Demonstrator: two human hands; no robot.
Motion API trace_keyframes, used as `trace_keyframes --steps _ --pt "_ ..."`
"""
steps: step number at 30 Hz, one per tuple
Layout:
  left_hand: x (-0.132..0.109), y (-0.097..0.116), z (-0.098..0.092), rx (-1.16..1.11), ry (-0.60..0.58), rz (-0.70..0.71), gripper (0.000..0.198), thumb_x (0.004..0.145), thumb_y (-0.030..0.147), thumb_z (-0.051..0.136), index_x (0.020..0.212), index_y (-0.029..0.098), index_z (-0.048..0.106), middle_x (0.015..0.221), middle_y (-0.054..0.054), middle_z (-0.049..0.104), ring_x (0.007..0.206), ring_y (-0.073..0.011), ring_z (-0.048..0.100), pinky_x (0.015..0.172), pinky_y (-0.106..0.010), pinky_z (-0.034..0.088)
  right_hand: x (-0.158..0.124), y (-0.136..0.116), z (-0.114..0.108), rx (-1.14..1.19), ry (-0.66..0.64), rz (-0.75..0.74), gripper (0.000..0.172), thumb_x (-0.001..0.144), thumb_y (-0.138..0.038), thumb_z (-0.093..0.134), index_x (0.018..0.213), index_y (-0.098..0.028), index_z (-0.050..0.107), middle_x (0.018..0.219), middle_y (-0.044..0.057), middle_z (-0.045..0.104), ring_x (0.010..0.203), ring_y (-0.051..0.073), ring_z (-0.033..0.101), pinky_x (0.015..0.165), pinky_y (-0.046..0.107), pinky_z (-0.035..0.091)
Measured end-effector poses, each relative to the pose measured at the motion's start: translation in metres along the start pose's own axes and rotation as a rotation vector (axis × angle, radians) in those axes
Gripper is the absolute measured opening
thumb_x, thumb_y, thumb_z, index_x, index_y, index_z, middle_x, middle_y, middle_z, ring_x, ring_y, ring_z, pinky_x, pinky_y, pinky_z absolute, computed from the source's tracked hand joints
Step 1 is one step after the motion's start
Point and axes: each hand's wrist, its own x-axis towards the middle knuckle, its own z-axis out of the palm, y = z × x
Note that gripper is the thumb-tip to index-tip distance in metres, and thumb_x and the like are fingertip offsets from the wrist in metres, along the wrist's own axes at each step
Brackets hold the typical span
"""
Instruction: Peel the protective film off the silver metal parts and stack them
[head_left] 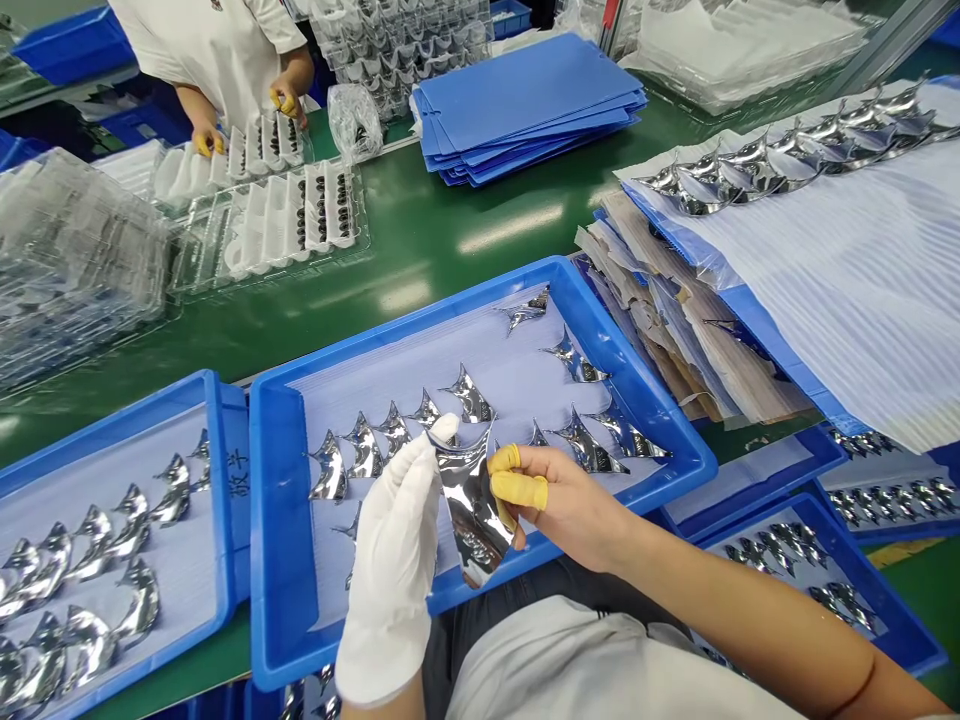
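Observation:
A shiny, curved chrome-like part [474, 505] with pointed corners is held between my two hands, above the near side of a blue tray [281, 520]. My left hand [397, 550], in a white glove, pinches its left edge and upper corner. On the other edge, my right hand [547, 490] grips it with fingers in yellow finger cots. Several similar mirror-like parts lie on the tray's white liner, among them one part [471, 395] just beyond my hands and another [589, 445] to their right.
At left stands another blue tray [229, 490] of shiny parts. Blue sheets [525, 95] are stacked at the back. A lined board with chrome parts [757, 165] rests on layered sheets [667, 310] at right. Across the green bench [420, 230], a person [225, 60] handles clear trays.

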Motion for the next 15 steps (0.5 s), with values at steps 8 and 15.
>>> trace_keyframes --steps 8,15 --pt "-0.006 0.006 0.012 -0.050 -0.125 -0.003 0.048 0.064 0.052 0.082 0.106 0.029 0.074 0.129 -0.001 0.066 0.128 -0.0290 0.055 0.105 -0.039 0.050 0.001 -0.001 0.001 0.070 0.033 0.021 0.036 0.070 -0.041 0.084 0.071 -0.016 0.059 0.057 -0.005 0.054 0.050 0.007 0.049 0.048 0.020 0.039" --pt "-0.007 0.009 0.018 -0.138 -0.187 -0.074 0.055 0.080 0.034 0.075 0.132 0.026 0.060 0.131 -0.005 0.066 0.120 -0.0223 0.062 0.098 -0.030 0.053 0.003 0.000 0.004 0.085 0.045 0.039 0.035 0.072 -0.042 0.082 0.071 -0.015 0.060 0.056 -0.005 0.054 0.051 0.007 0.050 0.049 0.020 0.040"
